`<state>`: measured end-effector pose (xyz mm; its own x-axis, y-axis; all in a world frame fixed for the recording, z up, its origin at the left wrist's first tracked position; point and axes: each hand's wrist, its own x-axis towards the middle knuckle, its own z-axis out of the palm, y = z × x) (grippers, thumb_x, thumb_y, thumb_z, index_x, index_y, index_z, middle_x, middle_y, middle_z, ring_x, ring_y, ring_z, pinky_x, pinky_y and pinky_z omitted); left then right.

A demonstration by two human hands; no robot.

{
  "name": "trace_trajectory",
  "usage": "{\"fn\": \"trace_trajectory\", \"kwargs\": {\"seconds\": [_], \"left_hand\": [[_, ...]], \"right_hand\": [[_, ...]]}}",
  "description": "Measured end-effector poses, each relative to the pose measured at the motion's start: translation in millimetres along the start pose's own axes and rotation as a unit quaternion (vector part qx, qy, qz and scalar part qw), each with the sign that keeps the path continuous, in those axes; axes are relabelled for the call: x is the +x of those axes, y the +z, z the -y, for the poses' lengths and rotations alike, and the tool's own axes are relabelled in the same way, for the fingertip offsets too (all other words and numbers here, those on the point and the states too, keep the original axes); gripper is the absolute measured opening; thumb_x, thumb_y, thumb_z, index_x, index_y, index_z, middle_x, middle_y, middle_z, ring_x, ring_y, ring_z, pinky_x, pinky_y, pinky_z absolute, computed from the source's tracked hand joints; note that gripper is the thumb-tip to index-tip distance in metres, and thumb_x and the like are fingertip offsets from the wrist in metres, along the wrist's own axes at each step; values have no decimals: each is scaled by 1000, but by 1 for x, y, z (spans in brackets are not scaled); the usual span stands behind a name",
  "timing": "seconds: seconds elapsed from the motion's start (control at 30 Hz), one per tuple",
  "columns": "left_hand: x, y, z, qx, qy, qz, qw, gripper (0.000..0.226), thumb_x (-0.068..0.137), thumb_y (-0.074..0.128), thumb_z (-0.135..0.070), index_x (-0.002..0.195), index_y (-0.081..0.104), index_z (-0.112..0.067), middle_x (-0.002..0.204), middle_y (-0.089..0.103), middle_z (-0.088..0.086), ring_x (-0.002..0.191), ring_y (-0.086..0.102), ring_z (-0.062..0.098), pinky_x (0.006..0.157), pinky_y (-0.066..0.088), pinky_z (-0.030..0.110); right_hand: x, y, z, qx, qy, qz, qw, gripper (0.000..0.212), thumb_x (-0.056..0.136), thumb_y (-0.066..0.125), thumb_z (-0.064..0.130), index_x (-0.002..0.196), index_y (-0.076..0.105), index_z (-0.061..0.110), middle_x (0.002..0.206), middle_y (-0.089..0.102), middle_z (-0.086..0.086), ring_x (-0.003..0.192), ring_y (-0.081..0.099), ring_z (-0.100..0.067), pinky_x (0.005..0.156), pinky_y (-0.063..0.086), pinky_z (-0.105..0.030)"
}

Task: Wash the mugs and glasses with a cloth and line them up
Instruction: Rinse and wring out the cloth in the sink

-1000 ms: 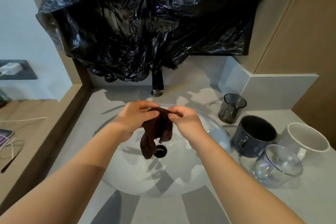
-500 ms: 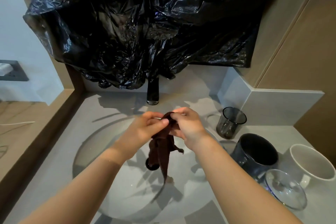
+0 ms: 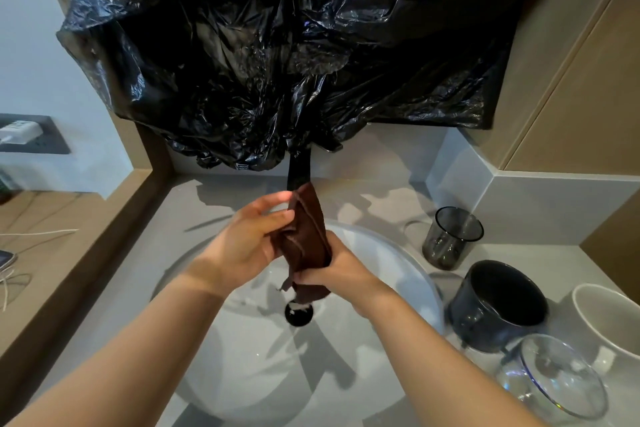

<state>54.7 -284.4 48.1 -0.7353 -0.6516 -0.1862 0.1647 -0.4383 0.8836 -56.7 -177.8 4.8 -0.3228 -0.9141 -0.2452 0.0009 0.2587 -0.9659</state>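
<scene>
Both hands over the white sink basin (image 3: 398, 263), working one dark brown cloth (image 3: 306, 236). Cloth bunched into a long roll, held roughly upright above the drain (image 3: 298, 314). Its top end overlaps the black faucet (image 3: 299, 172) in this view; whether they touch, cannot tell. Left hand (image 3: 249, 246) grasps the upper half, fingers curled against the fabric from the left side. Right hand (image 3: 341, 274) is clenched round the lower end, and a frayed corner hangs out below the fist. Four vessels stand to the right on the grey counter (image 3: 194, 204), all mouth up or nearly so. A smoky glass tumbler (image 3: 452, 237) sits farthest back, near the wall step. A dark mug (image 3: 498, 305) is just beside the basin rim, and a white mug (image 3: 609, 319) is at the right edge, partly cut off. A clear glass (image 3: 554, 378) is nearest, close against the dark mug; whether it stands or leans, cannot tell. Crumpled black plastic sheeting (image 3: 277, 45) covers the wall above the faucet. At far left, a wall socket with a white plug (image 3: 20, 132) and a thin pale cable (image 3: 38, 234) on a wooden surface.
</scene>
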Motion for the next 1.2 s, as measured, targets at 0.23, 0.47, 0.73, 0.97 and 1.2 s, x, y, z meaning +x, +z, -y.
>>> {"fn": "trace_trajectory", "kwargs": {"seconds": [0.23,0.47,0.73,0.97,1.2], "left_hand": [[-1,-21,14,100,-86,-104,986,42,94,49,3,131,44,-17,100,65,13,82,66,26,69,56,38],[1,-14,20,363,-21,127,923,97,55,76,-35,142,33,-31,126,53,-6,106,58,5,86,47,18],[2,-19,40,152,-82,95,981,78,53,80,-24,126,53,-19,121,65,11,114,61,27,102,45,50],[0,-7,48,175,-101,120,972,62,69,74,-5,123,50,-24,106,69,3,97,66,13,77,56,30],[19,-36,34,79,-277,4,958,19,80,49,4,77,44,-13,59,40,0,39,34,5,36,23,12]], "right_hand": [[0,-18,14,-77,18,-128,989,24,78,60,4,96,52,17,81,63,-3,71,61,-15,64,49,-23],[3,-13,30,-136,6,-67,988,20,74,63,18,87,53,30,85,64,-1,79,63,-23,76,54,-36],[-1,-8,36,-182,0,-170,968,17,81,69,34,88,61,20,93,61,-3,85,63,-22,77,55,-38],[-3,-3,32,142,67,-120,980,7,88,63,11,87,58,7,76,61,-9,72,62,-24,68,53,-31],[-11,-15,30,-334,-135,-125,924,55,89,41,-4,137,43,23,136,50,3,123,42,-14,107,31,-30]]}}
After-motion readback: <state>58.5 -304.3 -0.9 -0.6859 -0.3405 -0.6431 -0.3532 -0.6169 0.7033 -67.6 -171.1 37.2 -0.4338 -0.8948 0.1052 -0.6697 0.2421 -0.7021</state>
